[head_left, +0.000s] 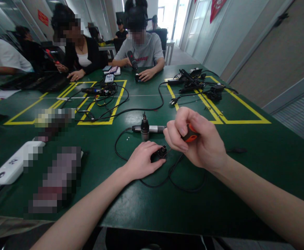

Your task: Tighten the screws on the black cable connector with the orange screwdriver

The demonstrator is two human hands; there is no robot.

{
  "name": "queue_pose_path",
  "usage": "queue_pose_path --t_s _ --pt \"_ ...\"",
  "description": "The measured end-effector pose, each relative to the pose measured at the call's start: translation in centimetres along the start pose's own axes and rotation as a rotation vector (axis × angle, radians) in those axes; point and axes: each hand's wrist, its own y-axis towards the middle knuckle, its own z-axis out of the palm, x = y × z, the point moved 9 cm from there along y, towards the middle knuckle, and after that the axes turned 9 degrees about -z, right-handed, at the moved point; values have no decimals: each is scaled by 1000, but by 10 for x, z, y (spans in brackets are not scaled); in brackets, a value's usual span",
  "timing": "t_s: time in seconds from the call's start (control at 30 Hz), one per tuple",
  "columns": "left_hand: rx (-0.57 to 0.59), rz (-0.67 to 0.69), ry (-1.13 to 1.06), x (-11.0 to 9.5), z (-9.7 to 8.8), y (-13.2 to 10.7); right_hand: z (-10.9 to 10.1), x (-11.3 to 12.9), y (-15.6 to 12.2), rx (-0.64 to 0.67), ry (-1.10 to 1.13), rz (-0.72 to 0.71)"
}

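My left hand (141, 160) rests on the table, its thumb and fingers curled around a small black cylindrical part (163, 151) with an open, metal-lined top. Raised just to the right of it, my right hand (206, 144) is closed around an orange and black handle (190, 134) that looks like a screwdriver's; its shaft cannot be made out. Beyond my left hand, a black and grey cylindrical tool piece (145, 128) with a thin metal tip stands upright. Behind that piece lies a silver and black rod-shaped handpiece (155, 129) with a cord.
Black cable (188, 190) loops across the green table (141, 211) near my hands. A blurred phone-like object (60, 177) and a white power strip (13, 165) lie left. Cable piles (193, 80) sit farther back. Across the table, a co-worker (146, 48) holds a dark tool.
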Motion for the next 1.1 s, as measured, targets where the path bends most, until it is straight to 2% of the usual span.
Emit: queue_pose_path --t_s 0.6,1.1 --pt "10 -2 3 0 0 1 1 1 3 -39 31 -14" --pt "20 -11 15 -1 1 2 -7 0 4 -158 71 0"
